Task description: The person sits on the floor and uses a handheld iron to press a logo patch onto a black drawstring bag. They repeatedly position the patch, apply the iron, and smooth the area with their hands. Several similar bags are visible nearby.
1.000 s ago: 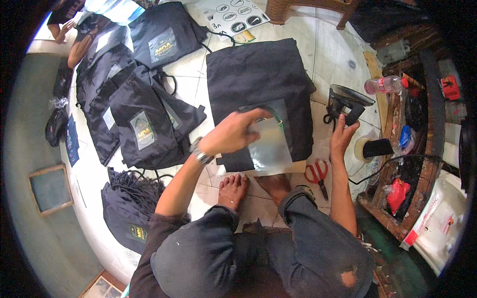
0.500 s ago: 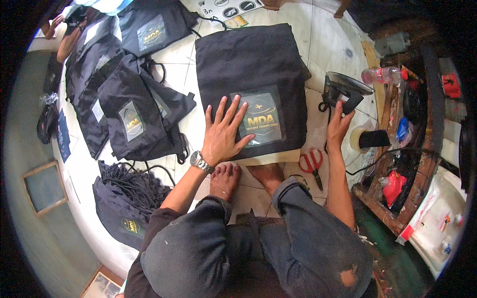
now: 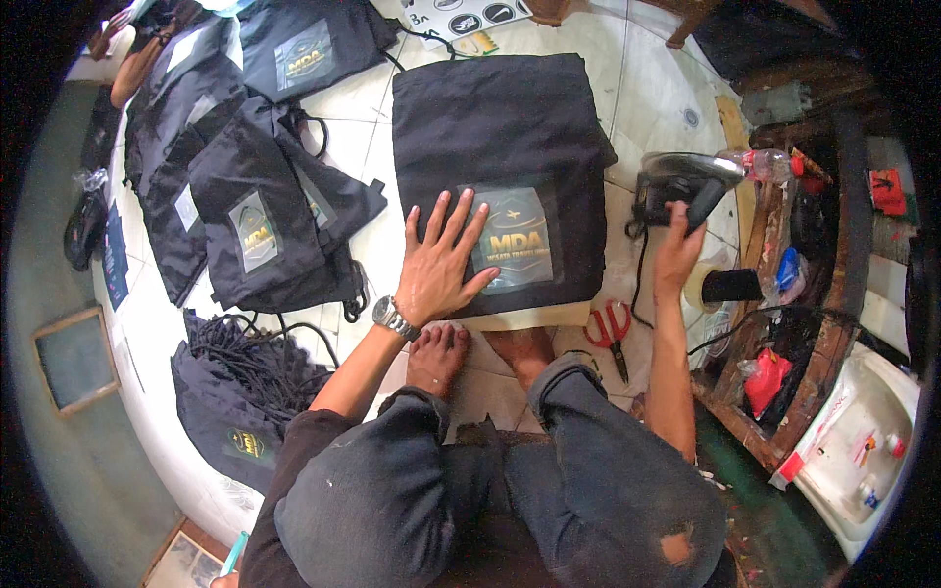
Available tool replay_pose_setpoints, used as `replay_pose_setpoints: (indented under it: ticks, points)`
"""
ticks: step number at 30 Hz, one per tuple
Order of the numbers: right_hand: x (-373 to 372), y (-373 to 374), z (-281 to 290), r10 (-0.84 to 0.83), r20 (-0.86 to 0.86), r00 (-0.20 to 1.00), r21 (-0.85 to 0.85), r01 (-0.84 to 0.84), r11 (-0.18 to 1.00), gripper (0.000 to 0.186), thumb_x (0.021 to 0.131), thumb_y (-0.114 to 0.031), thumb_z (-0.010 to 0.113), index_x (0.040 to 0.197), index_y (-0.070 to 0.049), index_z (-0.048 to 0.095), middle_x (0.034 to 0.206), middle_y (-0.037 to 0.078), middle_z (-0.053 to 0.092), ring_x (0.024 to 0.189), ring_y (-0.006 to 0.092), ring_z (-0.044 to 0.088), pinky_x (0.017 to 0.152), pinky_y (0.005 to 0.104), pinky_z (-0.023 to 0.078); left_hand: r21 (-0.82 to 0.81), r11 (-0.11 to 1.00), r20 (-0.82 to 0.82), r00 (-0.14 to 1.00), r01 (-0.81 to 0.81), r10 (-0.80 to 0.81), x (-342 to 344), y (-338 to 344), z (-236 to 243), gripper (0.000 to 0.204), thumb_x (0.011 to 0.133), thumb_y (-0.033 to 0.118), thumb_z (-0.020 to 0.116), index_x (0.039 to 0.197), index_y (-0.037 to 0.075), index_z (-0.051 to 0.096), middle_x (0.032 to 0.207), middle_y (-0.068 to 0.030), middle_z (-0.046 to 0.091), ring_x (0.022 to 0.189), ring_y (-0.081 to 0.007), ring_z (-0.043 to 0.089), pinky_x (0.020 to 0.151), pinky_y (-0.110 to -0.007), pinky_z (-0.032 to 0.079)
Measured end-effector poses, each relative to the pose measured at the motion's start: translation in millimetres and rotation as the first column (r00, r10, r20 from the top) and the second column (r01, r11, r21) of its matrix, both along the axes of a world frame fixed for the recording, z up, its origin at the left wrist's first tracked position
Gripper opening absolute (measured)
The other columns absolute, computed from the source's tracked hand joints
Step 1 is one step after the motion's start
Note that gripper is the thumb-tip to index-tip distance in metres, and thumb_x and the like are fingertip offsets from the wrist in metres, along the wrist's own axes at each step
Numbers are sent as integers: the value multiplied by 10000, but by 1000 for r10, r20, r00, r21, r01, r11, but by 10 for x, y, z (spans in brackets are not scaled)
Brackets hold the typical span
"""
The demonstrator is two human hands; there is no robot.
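Observation:
A black drawstring bag [image 3: 495, 122] lies flat before me on a pale board [image 3: 529, 318]. On its lower part sits a clear film with a gold and white printed transfer [image 3: 514, 238]. My left hand [image 3: 439, 260], a watch on its wrist, rests flat on the bag with fingers spread, beside the film's left edge. To the right of the bag, my right hand [image 3: 678, 250] grips the handle of a black clothes iron [image 3: 671, 196]. The iron is tilted, its shiny metal soleplate edge toward the far side. Scissors with red handles [image 3: 610, 328] lie on the tiles near my right forearm.
More black bags with transfers [image 3: 240, 211] are heaped at the left, and a bag with bunched cords [image 3: 245, 363] lies nearer. At right are a tape roll [image 3: 698, 279], a plastic bottle [image 3: 769, 165] and a wooden rack [image 3: 833, 363]. The iron's cord [image 3: 745, 321] crosses there. Another person's arm shows far left.
My right hand has closed round the iron's handle, and the iron has turned and tilted. My left hand stays on the bag. The whole view has shifted slightly.

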State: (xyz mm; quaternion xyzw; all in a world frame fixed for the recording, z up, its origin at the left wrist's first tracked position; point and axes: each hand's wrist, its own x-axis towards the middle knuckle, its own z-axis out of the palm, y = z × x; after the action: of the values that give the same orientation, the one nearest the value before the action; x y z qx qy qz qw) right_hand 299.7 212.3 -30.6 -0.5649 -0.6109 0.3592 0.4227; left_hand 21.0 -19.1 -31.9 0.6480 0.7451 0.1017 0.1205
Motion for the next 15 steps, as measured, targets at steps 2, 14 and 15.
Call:
replay_pose_setpoints:
  ticks: [2, 14, 15]
  points:
    - [31, 110, 446, 44, 17, 999, -132, -42, 990, 434, 1054, -427, 584, 1143, -3, 597, 958, 79, 667, 857, 214, 636, 854, 356, 492, 2, 1000, -1, 1000, -6, 6, 7, 1, 5, 890, 937, 645, 562, 1641, 166, 304, 1725, -118, 208, 1591, -332, 148, 1254, -579, 30]
    - [-746, -464, 1353, 583, 36, 811, -620, -440, 650, 447, 1061, -493, 541, 1051, -48, 583, 650, -18, 512, 515, 82, 497, 468, 269, 401, 21, 1000, 19, 1000, -23, 22, 1, -14, 21, 900, 937, 695, 525, 1646, 192, 291, 1726, -71, 219, 1591, -316, 159, 1258, -600, 53]
    - [-759, -466, 1357, 564, 47, 824, -616, -420, 666, 468, 1047, -512, 556, 1033, -45, 589, 643, -14, 529, 522, 87, 512, 477, 281, 411, 26, 999, 26, 999, -24, 23, 2, -14, 20, 901, 937, 695, 525, 1646, 191, 290, 1726, -68, 219, 1591, -315, 159, 1258, -601, 54]
